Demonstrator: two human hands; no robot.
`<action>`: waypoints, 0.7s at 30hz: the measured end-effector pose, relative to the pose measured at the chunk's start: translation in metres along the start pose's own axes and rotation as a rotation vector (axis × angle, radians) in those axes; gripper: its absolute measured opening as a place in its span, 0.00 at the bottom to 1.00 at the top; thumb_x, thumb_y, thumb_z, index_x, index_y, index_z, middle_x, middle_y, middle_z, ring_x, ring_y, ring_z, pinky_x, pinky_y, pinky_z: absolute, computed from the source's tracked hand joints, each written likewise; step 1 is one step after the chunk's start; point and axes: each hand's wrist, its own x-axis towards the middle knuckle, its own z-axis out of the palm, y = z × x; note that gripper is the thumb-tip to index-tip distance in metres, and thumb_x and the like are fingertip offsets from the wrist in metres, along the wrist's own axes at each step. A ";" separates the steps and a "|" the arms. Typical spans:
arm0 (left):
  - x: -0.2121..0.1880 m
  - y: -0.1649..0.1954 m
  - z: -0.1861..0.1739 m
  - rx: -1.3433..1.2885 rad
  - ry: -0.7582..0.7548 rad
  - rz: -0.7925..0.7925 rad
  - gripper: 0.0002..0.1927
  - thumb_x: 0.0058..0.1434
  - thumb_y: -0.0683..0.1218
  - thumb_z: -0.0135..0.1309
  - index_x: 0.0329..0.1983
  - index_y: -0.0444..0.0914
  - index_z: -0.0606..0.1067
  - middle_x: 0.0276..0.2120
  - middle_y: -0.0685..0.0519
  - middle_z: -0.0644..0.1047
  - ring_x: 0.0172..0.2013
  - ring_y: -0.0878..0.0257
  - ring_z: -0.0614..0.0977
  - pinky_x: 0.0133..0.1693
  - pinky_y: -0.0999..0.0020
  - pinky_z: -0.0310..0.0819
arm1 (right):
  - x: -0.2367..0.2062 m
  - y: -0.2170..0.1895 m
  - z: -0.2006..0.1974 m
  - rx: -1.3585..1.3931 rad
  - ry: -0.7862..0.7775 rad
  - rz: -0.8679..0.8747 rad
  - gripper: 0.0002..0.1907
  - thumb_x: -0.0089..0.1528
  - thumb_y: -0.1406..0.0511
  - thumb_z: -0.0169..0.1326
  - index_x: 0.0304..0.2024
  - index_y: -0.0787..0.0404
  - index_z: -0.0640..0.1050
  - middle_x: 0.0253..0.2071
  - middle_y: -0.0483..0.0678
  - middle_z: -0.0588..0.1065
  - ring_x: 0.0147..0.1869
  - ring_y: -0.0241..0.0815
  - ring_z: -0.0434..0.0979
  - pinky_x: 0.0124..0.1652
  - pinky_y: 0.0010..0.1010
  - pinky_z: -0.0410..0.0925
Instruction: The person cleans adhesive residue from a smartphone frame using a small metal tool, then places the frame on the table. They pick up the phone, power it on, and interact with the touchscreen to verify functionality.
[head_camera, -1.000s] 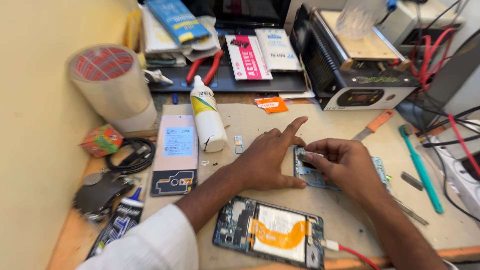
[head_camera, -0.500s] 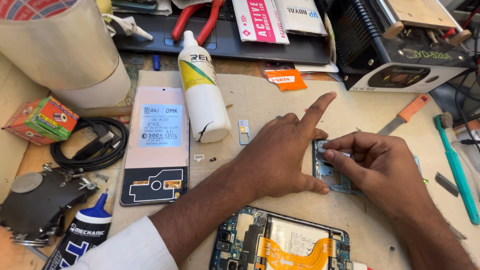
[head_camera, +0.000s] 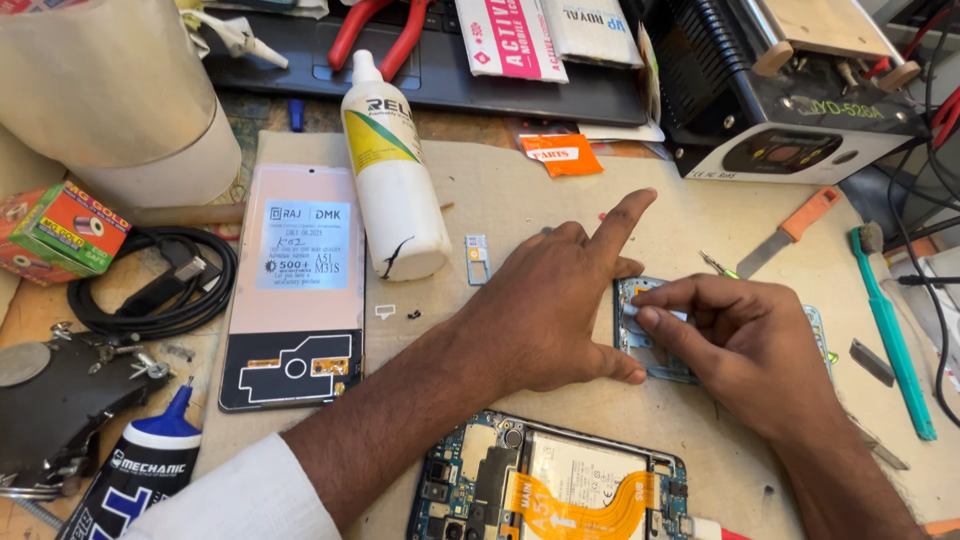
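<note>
Both hands work over a small blue-green phone part that lies flat on the table, right of centre and just above the opened phone at the lower edge. The left hand rests palm-down on the table beside the part's left edge, its thumb lying along the part's lower left corner and its index finger stretched straight out, pointing up and to the right, clear of the part. Its grip is spread and holds nothing; it only steadies the part from the side. The right hand comes in from the lower right and covers most of the part. Its thumb and forefinger are pressed together at the part's upper left area, and something pale shows at the fingertips, too small to tell whether it is pinched or merely pressed down.

The opened phone shows its circuit board, a battery and an orange flex strip. To the left, a pink phone back panel lies face-down, with a white squeeze bottle lying just beside its upper right corner. A small SIM tray sits between the bottle and the left hand. Farther right lie an orange-handled scraper and a teal brush, well apart from the hands.
</note>
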 end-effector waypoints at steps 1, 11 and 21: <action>0.000 0.000 -0.001 -0.006 -0.008 -0.013 0.72 0.37 0.59 0.75 0.75 0.41 0.39 0.54 0.52 0.80 0.59 0.51 0.74 0.65 0.55 0.59 | 0.000 0.001 0.000 -0.010 0.001 0.021 0.10 0.58 0.71 0.61 0.42 0.66 0.85 0.29 0.47 0.84 0.29 0.29 0.77 0.30 0.22 0.69; -0.003 0.003 -0.004 0.035 -0.013 -0.001 0.70 0.39 0.60 0.74 0.75 0.38 0.41 0.54 0.51 0.80 0.62 0.49 0.71 0.65 0.54 0.57 | -0.003 -0.002 0.001 -0.008 0.025 -0.094 0.10 0.59 0.71 0.61 0.44 0.64 0.84 0.30 0.43 0.82 0.30 0.24 0.76 0.29 0.18 0.68; -0.001 0.001 0.000 0.051 -0.009 0.021 0.69 0.38 0.61 0.74 0.74 0.36 0.44 0.54 0.51 0.80 0.61 0.49 0.71 0.65 0.54 0.58 | 0.000 0.002 -0.006 0.054 -0.055 -0.015 0.10 0.59 0.71 0.60 0.43 0.66 0.85 0.30 0.44 0.82 0.30 0.26 0.75 0.29 0.21 0.68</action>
